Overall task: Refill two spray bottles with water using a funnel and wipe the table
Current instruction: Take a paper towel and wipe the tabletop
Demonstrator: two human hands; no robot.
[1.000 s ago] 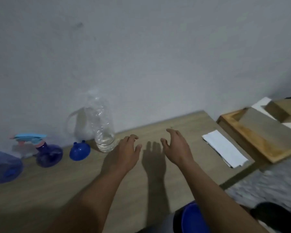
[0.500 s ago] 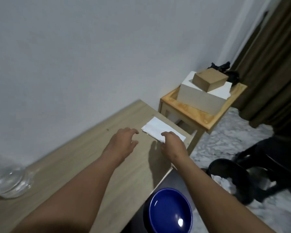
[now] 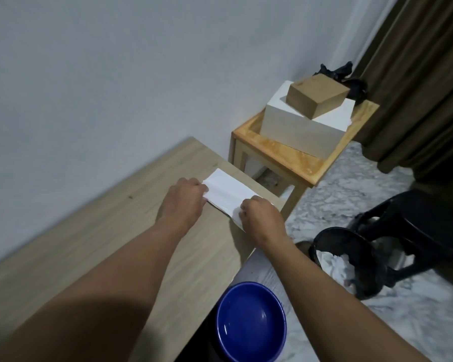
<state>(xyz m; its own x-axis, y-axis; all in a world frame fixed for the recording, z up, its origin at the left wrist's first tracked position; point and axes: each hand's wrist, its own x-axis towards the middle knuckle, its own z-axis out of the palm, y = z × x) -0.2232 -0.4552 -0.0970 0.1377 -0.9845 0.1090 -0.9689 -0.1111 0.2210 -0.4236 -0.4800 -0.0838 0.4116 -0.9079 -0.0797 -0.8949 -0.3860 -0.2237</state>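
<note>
A folded white paper towel (image 3: 229, 191) lies at the right end of the wooden table (image 3: 94, 231), close to its corner. My left hand (image 3: 183, 202) rests on the towel's left end with fingers curled onto its edge. My right hand (image 3: 262, 218) pinches the towel's near right corner, which is slightly lifted. The spray bottles, funnel and water bottle are out of view to the left.
A blue bowl (image 3: 250, 322) sits below the table's front edge. A small wooden side table (image 3: 298, 158) with a white box and a brown box stands to the right. A black bin (image 3: 335, 246), a black stool (image 3: 416, 231) and a brown curtain (image 3: 416, 74) are further right.
The view swung right, away from the bottles and funnel. Both hands moved right across the table and took hold of the paper towel.
</note>
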